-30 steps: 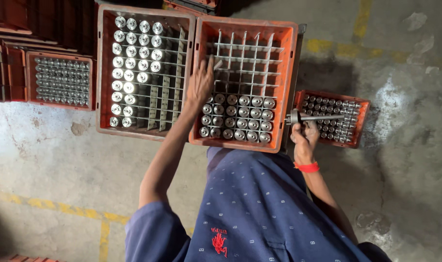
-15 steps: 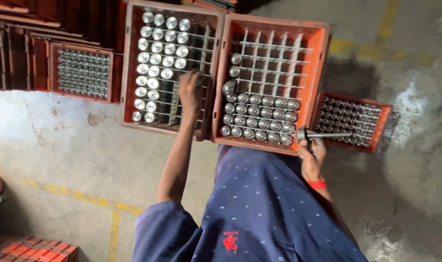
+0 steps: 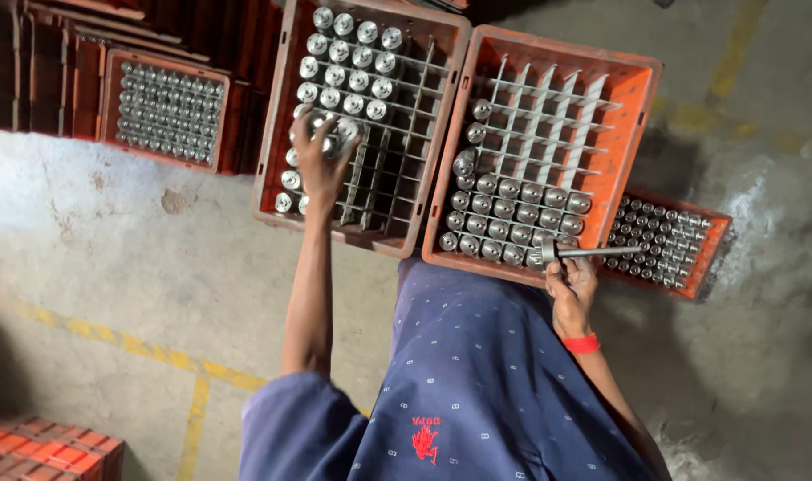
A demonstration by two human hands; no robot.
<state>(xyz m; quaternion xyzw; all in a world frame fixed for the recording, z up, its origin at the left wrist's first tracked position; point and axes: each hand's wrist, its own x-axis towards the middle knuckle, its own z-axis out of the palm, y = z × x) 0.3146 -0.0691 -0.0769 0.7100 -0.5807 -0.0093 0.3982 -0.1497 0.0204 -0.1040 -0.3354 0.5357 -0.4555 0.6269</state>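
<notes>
Left hand (image 3: 320, 160) closed round metal cylinders (image 3: 328, 134) in left crate (image 3: 281, 107); right hand (image 3: 571, 281) gripping metal rod (image 3: 593, 253) beside right crate (image 3: 633, 116)

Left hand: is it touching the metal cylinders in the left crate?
Touching. The head view shows the left hand with fingers spread on the metal cylinders in the left crate.

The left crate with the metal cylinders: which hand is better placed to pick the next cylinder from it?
The left hand, I would judge. It already rests on the metal cylinders inside the left crate. The right hand is at the near edge of the middle crate and holds a thin metal tool.
</notes>
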